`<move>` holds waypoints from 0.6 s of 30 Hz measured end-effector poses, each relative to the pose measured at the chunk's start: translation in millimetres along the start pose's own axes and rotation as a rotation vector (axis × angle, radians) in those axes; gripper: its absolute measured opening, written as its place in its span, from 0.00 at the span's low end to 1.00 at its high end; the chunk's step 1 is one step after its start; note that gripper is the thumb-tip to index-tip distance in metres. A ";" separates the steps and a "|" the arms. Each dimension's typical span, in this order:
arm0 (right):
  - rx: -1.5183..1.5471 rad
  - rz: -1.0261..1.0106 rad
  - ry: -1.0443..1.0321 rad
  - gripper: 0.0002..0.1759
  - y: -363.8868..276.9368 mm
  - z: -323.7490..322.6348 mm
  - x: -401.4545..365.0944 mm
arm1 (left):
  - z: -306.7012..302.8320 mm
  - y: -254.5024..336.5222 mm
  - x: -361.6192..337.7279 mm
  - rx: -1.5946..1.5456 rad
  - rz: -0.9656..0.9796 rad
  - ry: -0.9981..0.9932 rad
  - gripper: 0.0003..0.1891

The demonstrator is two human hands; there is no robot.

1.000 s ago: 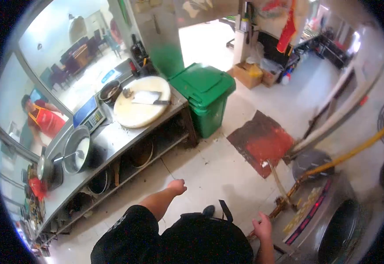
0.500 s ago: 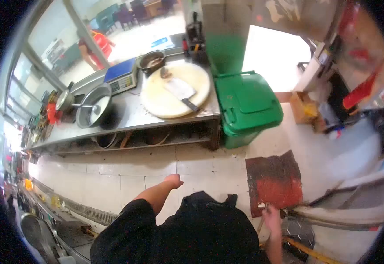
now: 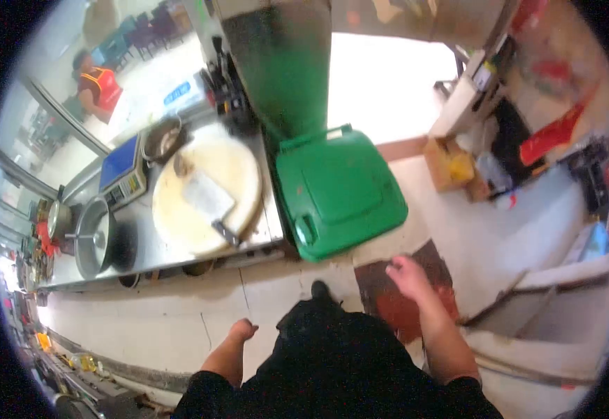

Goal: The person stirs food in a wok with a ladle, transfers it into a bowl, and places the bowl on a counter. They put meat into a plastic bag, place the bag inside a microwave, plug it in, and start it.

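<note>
My left hand (image 3: 244,329) hangs low over the tiled floor, its fingers curled together with nothing visible in them. Further right, my right hand (image 3: 407,276) is held out above a dark red mat (image 3: 426,314), fingers loosely bent and partly apart, holding nothing visible. It is just below the front corner of a green lidded bin (image 3: 343,188). A cleaver (image 3: 209,195) lies on a round white cutting board (image 3: 241,164) on the steel counter, touched by neither hand.
On the counter (image 3: 137,248) are a blue-topped scale (image 3: 120,164), a metal pot (image 3: 95,237) and a dark pan (image 3: 163,142). A person in a red apron (image 3: 102,87) is beyond the window. Cardboard boxes (image 3: 447,167) sit at the right; a light-coloured frame (image 3: 548,307) is lower right.
The view has moved closer to the green bin and turned. My right hand has risen and reached forward from low beside my body. My left hand has shifted lower and left in view.
</note>
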State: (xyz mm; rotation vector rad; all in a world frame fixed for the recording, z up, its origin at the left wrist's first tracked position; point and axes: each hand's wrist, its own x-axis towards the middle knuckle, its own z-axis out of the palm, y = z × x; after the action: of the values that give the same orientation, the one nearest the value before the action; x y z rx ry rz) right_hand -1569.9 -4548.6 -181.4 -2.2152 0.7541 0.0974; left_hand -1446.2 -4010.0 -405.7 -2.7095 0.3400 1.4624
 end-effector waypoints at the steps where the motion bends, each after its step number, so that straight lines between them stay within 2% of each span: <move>1: -0.015 -0.037 -0.081 0.25 -1.5 -1.7 17.5 | -14.6 5.6 7.6 -0.024 0.037 -0.026 0.26; 2: 0.005 -0.128 -0.091 0.25 -0.7 -4.8 36.3 | -42.8 30.5 -5.4 -0.139 -0.055 0.052 0.25; 5: 0.025 -0.172 -0.058 0.23 -22.7 -39.8 103.9 | -93.0 68.0 -13.0 -0.318 -0.087 0.177 0.24; 7: 0.264 -0.072 -0.148 0.23 -66.3 -83.8 162.5 | -111.3 90.0 -18.5 -0.533 -0.142 0.334 0.23; 8: 0.256 -0.149 -0.108 0.21 -80.9 -98.3 195.7 | -113.7 96.1 -23.1 -0.564 -0.136 0.383 0.23; 9: 0.246 -0.228 -0.068 0.20 -97.2 -114.5 231.0 | -108.0 102.7 -22.0 -0.597 -0.129 0.433 0.22; 11: 0.241 -0.358 -0.074 0.19 -143.6 -151.4 302.0 | -51.0 86.3 11.7 -0.832 -0.216 0.455 0.21; 13: 0.322 -0.419 -0.030 0.20 -212.4 -200.2 350.3 | 0.9 94.2 8.9 -1.113 -0.290 0.480 0.21; 15: 0.368 -0.517 0.075 0.28 -272.0 -246.4 407.0 | 50.0 108.5 -8.1 -0.898 -0.334 0.600 0.12; 16: 0.343 -0.619 0.128 0.32 -301.8 -270.3 427.0 | 76.6 123.9 -22.5 -0.851 -0.483 0.596 0.14; 17: 0.444 -0.704 0.165 0.30 -324.2 -289.0 464.6 | 94.3 130.4 -36.2 -0.974 -0.540 0.411 0.14; 18: 0.547 -0.786 0.201 0.29 -342.6 -302.9 497.7 | 130.0 146.8 -35.6 -0.383 -0.317 0.394 0.09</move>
State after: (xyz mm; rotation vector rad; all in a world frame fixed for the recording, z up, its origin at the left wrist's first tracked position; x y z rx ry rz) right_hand -1023.6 -4824.8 105.3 -1.8454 -0.0461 -0.6496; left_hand -1603.0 -4128.6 -438.5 -3.1505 -0.3886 0.9889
